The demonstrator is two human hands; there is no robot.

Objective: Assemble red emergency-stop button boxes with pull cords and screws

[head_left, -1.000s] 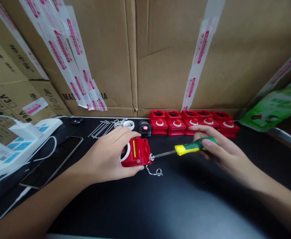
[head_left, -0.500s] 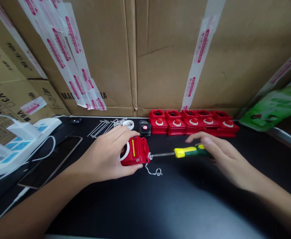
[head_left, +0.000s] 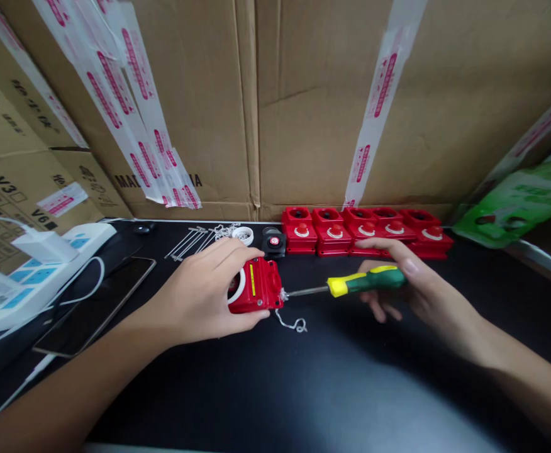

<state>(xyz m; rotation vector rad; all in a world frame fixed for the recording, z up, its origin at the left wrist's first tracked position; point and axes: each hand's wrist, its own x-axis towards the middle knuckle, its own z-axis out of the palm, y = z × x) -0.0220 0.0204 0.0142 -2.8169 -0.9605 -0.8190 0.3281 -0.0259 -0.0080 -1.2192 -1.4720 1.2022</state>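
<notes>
My left hand (head_left: 204, 292) is wrapped around a red housing (head_left: 261, 296) with a white ring and a yellow label, pressing it on the black tabletop. My fingers hide its left part. In my right hand (head_left: 407, 283) is a screwdriver (head_left: 351, 285) with a yellow and green handle. The handle's end lies against the thumb, while the index finger stretches out above it and the other fingers curl loosely below. The screwdriver's tip meets the housing's right end, at a small silvery fitting. From there a thin pale chain (head_left: 297, 326) trails onto the table.
Several red housings (head_left: 334, 233) with round knobs stand in a row by the cardboard. Beside them is a black block (head_left: 273, 242), then a white ring (head_left: 242, 236) and metal rods (head_left: 193, 242). Leftward lie a phone (head_left: 96, 308) and power strip (head_left: 44, 270); a green pack (head_left: 516, 201) is right.
My right hand has turned and its fingers have loosened around the screwdriver handle, so more of the handle shows. The handle has shifted slightly up and left. My left hand and the housing stay put.
</notes>
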